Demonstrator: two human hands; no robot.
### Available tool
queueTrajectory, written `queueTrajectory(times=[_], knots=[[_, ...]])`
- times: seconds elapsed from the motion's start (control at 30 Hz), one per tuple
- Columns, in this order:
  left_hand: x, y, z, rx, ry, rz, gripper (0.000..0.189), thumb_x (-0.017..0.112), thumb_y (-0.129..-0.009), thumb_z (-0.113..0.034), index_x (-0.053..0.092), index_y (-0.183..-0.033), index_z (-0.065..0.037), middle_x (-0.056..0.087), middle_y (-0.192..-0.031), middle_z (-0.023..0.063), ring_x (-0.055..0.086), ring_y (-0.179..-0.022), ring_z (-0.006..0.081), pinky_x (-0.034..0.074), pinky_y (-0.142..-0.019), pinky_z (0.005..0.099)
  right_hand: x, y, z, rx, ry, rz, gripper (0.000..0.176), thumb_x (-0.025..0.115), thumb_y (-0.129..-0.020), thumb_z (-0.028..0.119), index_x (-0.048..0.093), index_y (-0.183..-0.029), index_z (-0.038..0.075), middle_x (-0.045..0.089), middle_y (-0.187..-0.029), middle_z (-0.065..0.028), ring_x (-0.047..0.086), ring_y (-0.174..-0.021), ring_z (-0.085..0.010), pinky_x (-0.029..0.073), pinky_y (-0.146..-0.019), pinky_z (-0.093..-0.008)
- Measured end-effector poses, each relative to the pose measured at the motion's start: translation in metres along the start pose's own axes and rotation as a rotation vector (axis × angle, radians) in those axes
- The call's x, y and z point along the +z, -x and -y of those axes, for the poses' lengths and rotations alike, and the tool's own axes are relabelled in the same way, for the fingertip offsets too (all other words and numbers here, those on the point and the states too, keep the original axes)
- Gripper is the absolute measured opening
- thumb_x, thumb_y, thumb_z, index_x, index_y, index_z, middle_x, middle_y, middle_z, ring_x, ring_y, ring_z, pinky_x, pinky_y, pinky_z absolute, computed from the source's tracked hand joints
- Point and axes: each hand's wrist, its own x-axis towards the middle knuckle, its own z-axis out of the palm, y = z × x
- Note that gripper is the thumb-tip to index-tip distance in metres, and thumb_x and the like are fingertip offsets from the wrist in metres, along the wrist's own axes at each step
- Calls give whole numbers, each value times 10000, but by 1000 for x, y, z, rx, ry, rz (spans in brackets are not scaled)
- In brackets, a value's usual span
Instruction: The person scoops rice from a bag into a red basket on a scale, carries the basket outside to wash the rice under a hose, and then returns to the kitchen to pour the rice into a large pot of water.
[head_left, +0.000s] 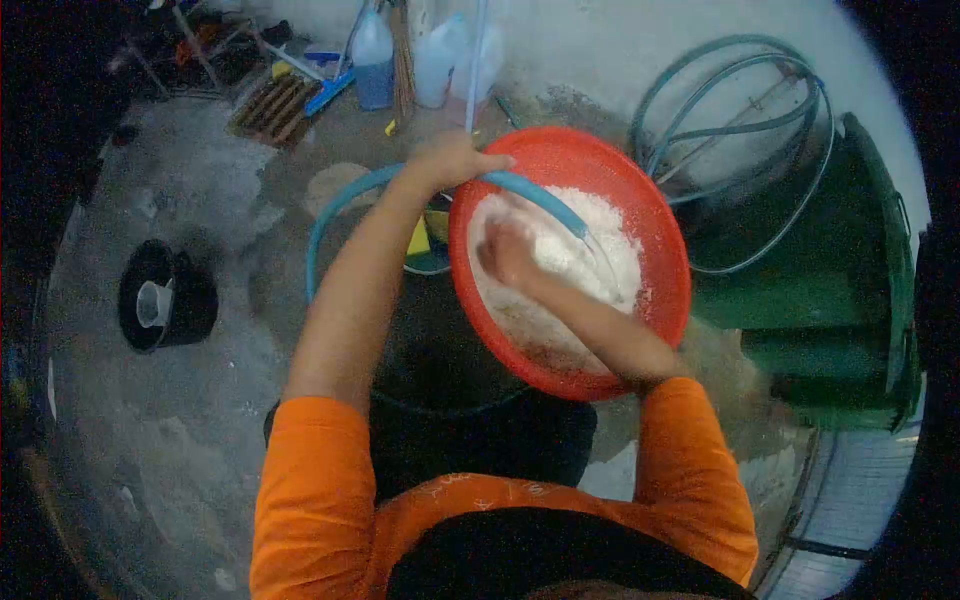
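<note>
A red plastic basin (668, 250) is tilted in front of me, with white, foamy-looking material (610, 235) and cloudy liquid inside. My left hand (448, 165) is at the basin's far left rim, its fingers wrapped round a blue hose (545, 200). Clear water runs from the hose's end into the basin. Down in the basin, my right hand (508, 252) is over the contents near the left wall. Motion smears its fingers, so whether they hold anything does not show.
A black bucket (205, 300) with a white scoop (152, 303) stands at left. Plastic jugs (373, 60), a blue squeegee (330, 93) and a floor grate (275, 108) are at the back. Coiled hose (725, 130) hangs by a green bin (830, 300) at right.
</note>
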Motion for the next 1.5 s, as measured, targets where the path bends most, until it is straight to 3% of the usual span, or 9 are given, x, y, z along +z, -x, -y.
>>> queueTrajectory(times=[0.1,0.23,0.33,0.7,1.13,1.23,1.33,1.43,1.5], knots=[[-2,-1,1,2,-11,12,697,598,-596,-648,656,-781,22,622,-776,214,614,-755,327,459,-700,400,6,52,-14,-366,-159,55,516,592,-707,225,455,-1185,86,449,-1176,-173,379,-1133,-345,263,-950,-484],[-4,5,2,-43,-23,29,672,599,-607,-642,660,-761,9,622,-753,207,616,-735,314,457,-680,401,-68,86,-33,-375,98,412,672,659,-666,344,409,-1233,84,426,-1222,-176,333,-1192,-339,194,-977,-537],[-1,3,9,-1,-10,38,657,594,-623,-633,659,-758,7,623,-753,199,618,-734,301,456,-680,396,-63,65,-106,-126,645,206,854,695,-596,504,368,-1270,93,341,-1297,-186,283,-1230,-353,183,-1010,-518],[-1,6,-6,-42,-50,17,674,589,-628,-635,651,-784,18,624,-808,213,614,-786,322,451,-722,407,-34,0,-50,202,-482,506,641,561,-729,482,422,-1195,63,446,-1193,-153,424,-1104,-308,306,-950,-433],[-1,14,19,-52,12,70,633,576,-657,-620,647,-720,6,612,-731,204,604,-711,311,440,-661,411,-38,19,-45,237,237,672,586,478,-796,516,583,-970,-33,574,-1006,-219,554,-942,-341,408,-847,-427],[-1,14,20,-21,16,30,633,575,-657,-619,644,-707,8,612,-734,204,606,-714,312,441,-662,406,3,17,-106,234,452,382,651,540,-750,558,526,-1082,-1,589,-1000,-173,596,-857,-288,428,-829,-431],[-4,9,17,-48,0,53,639,576,-657,-617,642,-719,16,613,-755,209,604,-724,320,441,-667,407,34,13,-150,64,-406,-156,587,497,-788,506,572,-963,-49,592,-923,-224,571,-902,-309,450,-781,-391],[-8,-3,21,-48,-43,-18,650,576,-659,-613,641,-747,27,615,-788,220,607,-768,326,444,-701,405,-71,-4,-67,287,35,643,535,515,-784,477,573,-992,-12,601,-917,-208,579,-898,-274,456,-760,-378],[-13,-5,21,-75,-9,40,654,577,-660,-612,640,-777,28,612,-814,228,604,-797,331,445,-718,408,-96,13,-66,94,-107,442,480,533,-781,463,575,-993,34,616,-827,-150,589,-822,-240,457,-712,-368]])
